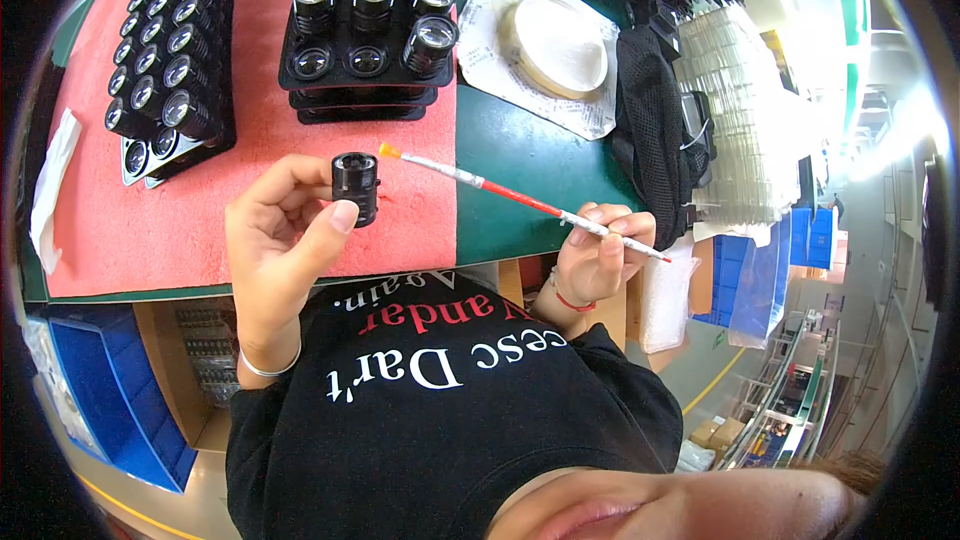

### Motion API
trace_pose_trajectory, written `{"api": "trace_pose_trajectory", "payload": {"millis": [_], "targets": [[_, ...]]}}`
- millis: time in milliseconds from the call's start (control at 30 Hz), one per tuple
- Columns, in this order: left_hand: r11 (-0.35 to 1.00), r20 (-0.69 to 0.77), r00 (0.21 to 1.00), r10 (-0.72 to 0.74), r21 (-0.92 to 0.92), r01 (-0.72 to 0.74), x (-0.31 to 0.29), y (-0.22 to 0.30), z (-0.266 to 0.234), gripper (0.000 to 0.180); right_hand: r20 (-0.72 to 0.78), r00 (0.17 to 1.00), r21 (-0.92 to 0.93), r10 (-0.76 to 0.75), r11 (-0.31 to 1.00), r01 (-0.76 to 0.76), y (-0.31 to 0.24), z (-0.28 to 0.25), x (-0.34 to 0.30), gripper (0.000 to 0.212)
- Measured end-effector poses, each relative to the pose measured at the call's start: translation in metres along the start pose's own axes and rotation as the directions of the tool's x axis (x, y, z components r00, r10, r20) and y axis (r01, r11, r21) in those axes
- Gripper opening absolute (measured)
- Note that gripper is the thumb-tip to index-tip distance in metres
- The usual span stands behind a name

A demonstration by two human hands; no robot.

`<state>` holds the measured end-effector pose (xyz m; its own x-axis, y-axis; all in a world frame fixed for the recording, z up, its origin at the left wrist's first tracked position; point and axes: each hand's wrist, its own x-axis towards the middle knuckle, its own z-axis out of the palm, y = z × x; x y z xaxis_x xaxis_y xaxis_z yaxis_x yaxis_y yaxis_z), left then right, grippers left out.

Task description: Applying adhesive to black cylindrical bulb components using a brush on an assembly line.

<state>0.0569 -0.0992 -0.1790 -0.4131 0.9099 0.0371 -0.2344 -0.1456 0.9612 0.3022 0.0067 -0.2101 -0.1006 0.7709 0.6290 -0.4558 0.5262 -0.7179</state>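
Between the thumb and fingers of my left hand [285, 235] is a black lens barrel [355, 187], held upright above the pink mat with its open top facing up. My right hand [603, 248] pinches a thin brush [510, 195] with a red and silver handle. Its orange tip points left and ends just right of the barrel's top, apart from it. Beyond my hands, a black tray [420, 95] carries several lens barrels with clear glass tops. A second tray [222, 130] of similar barrels stands at the left.
The pink foam mat [420, 230] covers the left of the green table [500, 230]. A round pale dish [565, 45] rests on printed paper at the back right. Beside it lie a black mesh bag [645, 110] and stacked clear trays [735, 130]. A white strip [52, 190] lies far left.
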Motion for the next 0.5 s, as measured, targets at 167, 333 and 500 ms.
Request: {"api": "trace_pose_trajectory", "payload": {"millis": [167, 333, 500], "targets": [[0.999, 0.005, 1.000, 0.024, 0.043, -0.024, 0.000, -0.001, 0.000, 0.021, -0.039, 0.998, 0.027, -0.044, 0.999, 0.045, 0.000, 0.000, -0.002, 0.015], [0.986, -0.022, 0.990, 0.142, 0.087, -0.139, -0.007, 0.002, -0.006, 0.025, -0.046, 0.996, 0.003, -0.077, 0.997, 0.077, 0.001, 0.001, -0.003, 0.016], [0.736, -0.357, 0.692, 0.627, 0.561, -0.378, -0.001, 0.016, -0.035, 0.030, -0.031, 0.993, -0.048, -0.117, 0.992, 0.116, 0.002, 0.002, -0.004, 0.019]]}}
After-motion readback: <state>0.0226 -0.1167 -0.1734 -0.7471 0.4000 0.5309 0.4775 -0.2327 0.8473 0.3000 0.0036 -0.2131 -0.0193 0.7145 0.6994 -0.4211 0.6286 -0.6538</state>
